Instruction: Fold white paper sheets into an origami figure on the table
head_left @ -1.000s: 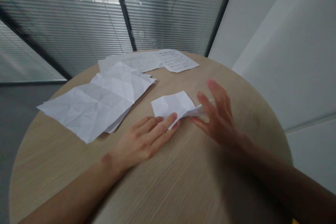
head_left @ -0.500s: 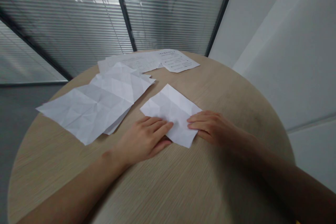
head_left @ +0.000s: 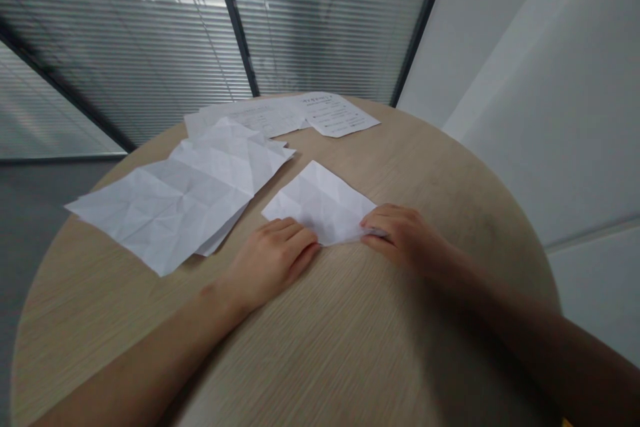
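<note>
A creased white sheet of paper (head_left: 323,200) lies on the round wooden table (head_left: 300,360), its near part folded so that a straight edge faces me. My left hand (head_left: 275,253) grips the near left edge, fingers curled on top and the thumb close against them. At the right corner, my right hand (head_left: 400,233) pinches the paper between fingers and thumb, and a small folded bit shows there. The underside of the sheet is hidden.
Several creased, unfolded white sheets (head_left: 185,193) lie overlapping on the left of the table. Printed pages (head_left: 335,113) rest at the far edge. Behind stand glass panels with blinds (head_left: 325,33) and a white wall (head_left: 540,80) on the right.
The sheet's near corner, which pointed towards me, is now folded away and a straight edge shows instead. My left fingers have drawn in, and my right hand has closed on the right corner.
</note>
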Tool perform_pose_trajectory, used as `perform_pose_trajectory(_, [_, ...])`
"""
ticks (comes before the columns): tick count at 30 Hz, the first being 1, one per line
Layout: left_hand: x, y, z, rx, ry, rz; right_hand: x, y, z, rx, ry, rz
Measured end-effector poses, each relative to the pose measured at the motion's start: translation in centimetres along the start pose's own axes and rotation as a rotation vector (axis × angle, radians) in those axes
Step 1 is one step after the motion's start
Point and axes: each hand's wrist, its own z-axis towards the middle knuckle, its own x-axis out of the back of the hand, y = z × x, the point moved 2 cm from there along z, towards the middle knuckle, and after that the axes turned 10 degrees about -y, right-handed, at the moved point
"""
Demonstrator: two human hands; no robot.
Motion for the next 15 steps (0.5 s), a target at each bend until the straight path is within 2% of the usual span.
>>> perform_pose_trajectory(4, [-0.2, -0.3, 0.0, 0.062, 0.06, -0.054, -0.2, 0.4, 0.3, -0.053, -0.001, 0.006])
perform_pose_trajectory(7, [-0.2, -0.3, 0.1, 0.046, 0.048, -0.049, -0.5, 0.6, 0.4, 0.008, 0.017, 0.037])
perform_pose_trajectory(9, [-0.1, -0.2, 0.2, 0.02, 0.027, -0.016, -0.4, 0.3, 0.3, 0.092, 0.074, 0.055])
perform_pose_trajectory(12, [0.2, 0.1, 0.3, 0.01, 0.014, 0.041, 0.5, -0.6, 0.0, 0.212, 0.301, 0.043])
perform_pose_trajectory(15, [0.9, -0.1, 0.1, 0.137, 0.117, -0.059, 1.6, -0.9, -0.4, 0.159, 0.618, 0.025])
